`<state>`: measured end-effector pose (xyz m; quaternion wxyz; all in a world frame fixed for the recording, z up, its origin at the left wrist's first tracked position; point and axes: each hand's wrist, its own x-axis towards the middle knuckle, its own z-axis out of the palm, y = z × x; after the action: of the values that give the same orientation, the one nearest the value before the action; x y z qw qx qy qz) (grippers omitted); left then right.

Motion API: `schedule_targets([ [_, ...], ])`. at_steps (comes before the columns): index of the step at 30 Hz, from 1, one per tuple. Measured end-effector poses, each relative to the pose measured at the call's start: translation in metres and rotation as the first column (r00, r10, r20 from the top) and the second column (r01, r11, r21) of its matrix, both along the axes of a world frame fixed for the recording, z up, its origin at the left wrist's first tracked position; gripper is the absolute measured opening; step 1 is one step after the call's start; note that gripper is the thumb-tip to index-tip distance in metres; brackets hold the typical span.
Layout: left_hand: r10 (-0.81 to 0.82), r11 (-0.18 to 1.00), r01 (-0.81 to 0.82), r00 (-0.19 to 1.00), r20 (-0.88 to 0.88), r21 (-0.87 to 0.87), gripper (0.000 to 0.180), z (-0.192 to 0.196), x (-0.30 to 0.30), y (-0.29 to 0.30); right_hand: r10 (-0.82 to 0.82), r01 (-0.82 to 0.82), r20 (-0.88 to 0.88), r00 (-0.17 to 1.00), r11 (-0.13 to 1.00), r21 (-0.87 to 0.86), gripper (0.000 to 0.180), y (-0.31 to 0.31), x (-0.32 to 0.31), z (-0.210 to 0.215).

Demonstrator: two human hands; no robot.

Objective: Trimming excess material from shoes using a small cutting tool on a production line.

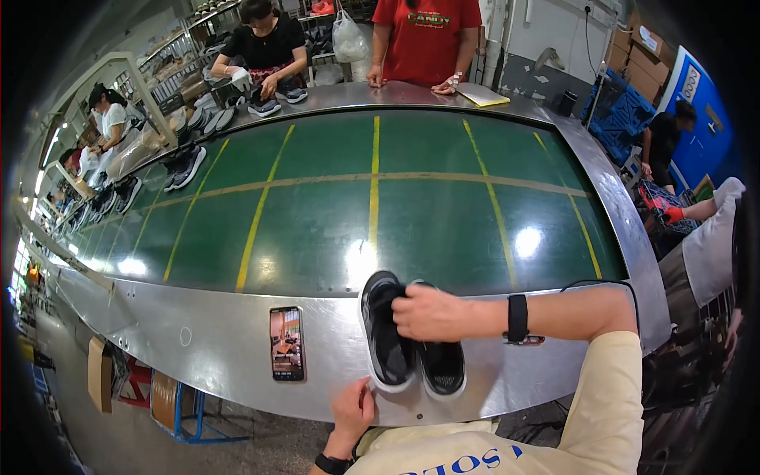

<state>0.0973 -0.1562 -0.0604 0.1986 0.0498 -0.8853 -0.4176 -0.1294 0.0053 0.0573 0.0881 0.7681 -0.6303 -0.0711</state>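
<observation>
A pair of dark slip-on shoes stands side by side on the bare metal border point(229, 332) of the worktable, directly in front of the person. The left shoe point(388, 348) shows a white sole rim and sits slightly farther forward; the right shoe point(445, 376) is partly covered by the right hand point(427, 313). That hand is bent over the shoe openings with its fingers curled at the left shoe's inner edge; it is blurred, and whether it grips anything cannot be told. The left hand point(352, 408) is just beside the left shoe's near end, thumb and fingers loosely parted, with nothing seen between them. A black wristband point(518, 318) circles the right wrist.

Left of the shoes lies a smartphone point(286, 343) with its screen lit, its tiny text too small to read. Beyond runs a green conveyor belt point(317, 214) marked with yellow lines, with more sneakers point(184, 168) at its left.

As for writing, the person's cream shirt point(507, 453) carries large blue letters, and a co-worker's red T-shirt point(431, 47) has a printed chest slogan. Near that co-worker lies a yellow-edged notepad point(483, 96).
</observation>
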Motion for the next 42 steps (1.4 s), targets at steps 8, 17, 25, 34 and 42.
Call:
schedule_targets([
  [8, 0.052, 0.994, -0.046, 0.997, 0.054, -0.095, 0.013, -0.012, 0.007, 0.006, -0.877, 0.873, 0.030, 0.479, 0.480, 0.090, 0.017, 0.000, -0.187, -0.001],
  [17, -0.002, 0.998, -0.005, 0.994, 0.112, 0.062, 0.014, -0.029, 0.021, 0.009, -0.867, 0.953, 0.498, -0.021, -0.168, -0.253, 0.036, 0.029, -0.381, -0.016],
  [25, 0.015, 0.999, -0.019, 0.993, 0.119, 0.034, 0.014, -0.010, 0.004, 0.005, -0.457, 0.942, 0.858, 0.234, 0.325, -0.084, 0.020, 0.014, -0.245, -0.079],
  [34, -0.042, 0.997, 0.034, 0.993, 0.107, 0.070, 0.015, 0.000, 0.002, 0.005, -0.537, 0.959, 0.843, -0.012, 0.232, 0.161, 0.015, 0.045, -0.154, -0.090],
  [42, 0.000, 0.996, 0.003, 0.999, 0.036, -0.090, 0.017, -0.013, -0.004, 0.012, -0.069, 0.898, 0.905, -0.420, 0.112, 0.426, 0.020, -0.016, -0.203, -0.108],
])
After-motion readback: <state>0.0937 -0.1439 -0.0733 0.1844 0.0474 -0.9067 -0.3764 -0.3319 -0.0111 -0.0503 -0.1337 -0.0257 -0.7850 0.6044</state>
